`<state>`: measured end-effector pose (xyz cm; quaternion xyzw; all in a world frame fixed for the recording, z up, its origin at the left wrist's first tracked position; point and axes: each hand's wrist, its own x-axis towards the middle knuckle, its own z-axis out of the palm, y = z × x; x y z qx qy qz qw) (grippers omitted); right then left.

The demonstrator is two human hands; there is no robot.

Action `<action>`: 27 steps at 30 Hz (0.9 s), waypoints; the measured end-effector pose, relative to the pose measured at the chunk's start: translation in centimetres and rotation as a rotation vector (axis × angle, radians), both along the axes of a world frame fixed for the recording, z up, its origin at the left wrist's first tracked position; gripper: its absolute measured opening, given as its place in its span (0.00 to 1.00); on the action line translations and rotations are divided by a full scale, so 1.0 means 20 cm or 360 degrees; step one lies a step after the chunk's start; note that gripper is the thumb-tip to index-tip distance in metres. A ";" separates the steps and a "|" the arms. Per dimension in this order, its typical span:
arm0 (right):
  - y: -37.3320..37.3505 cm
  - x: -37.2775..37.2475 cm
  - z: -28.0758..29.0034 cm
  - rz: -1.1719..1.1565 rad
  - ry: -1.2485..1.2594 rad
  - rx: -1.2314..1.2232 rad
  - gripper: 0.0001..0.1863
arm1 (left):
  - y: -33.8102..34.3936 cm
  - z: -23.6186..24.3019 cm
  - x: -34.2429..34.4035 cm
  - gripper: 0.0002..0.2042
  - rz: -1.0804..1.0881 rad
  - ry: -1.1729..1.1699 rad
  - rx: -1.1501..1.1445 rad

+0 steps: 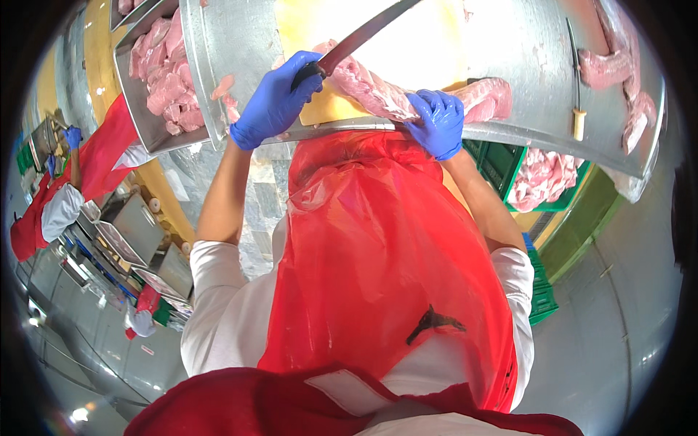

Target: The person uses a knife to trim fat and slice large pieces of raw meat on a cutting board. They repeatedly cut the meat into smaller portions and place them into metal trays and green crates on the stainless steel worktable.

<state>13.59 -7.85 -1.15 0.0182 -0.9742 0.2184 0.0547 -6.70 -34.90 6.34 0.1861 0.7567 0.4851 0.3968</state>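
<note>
My left hand (270, 102), in a blue glove, is closed round the black handle of a long knife (367, 33). Its blade slants up to the right, over the near part of a pale yellow cutting board (407, 51). A long pink meat loin (371, 91) lies across the board's near edge and runs on to the right over the metal table. My right hand (438, 123), gloved in blue too, grips this loin from above near its right part. Part of the blade passes in front of the loin's left end.
At left, a metal tray (125, 80) holds several meat pieces. A thin rod with a pale handle (579, 125) lies on the table at right, near more long meat (607, 69). Below the table's right edge stands a green crate (509, 171) with meat. Another person (62, 207) works far left.
</note>
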 end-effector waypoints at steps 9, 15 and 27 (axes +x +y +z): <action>0.33 0.11 0.04 -0.0336 -0.0020 0.0153 0.35 | 0.30 -0.02 -0.13 0.10 -0.0809 0.0605 -0.0188; 0.25 0.20 -0.05 -0.0416 0.0138 -0.0039 0.30 | 0.38 0.06 -0.25 0.14 -0.1010 0.0968 -0.0331; 0.20 0.28 -0.20 -0.0462 0.0556 -0.0263 0.34 | 0.31 0.12 -0.32 0.07 -0.1617 0.1691 -0.0317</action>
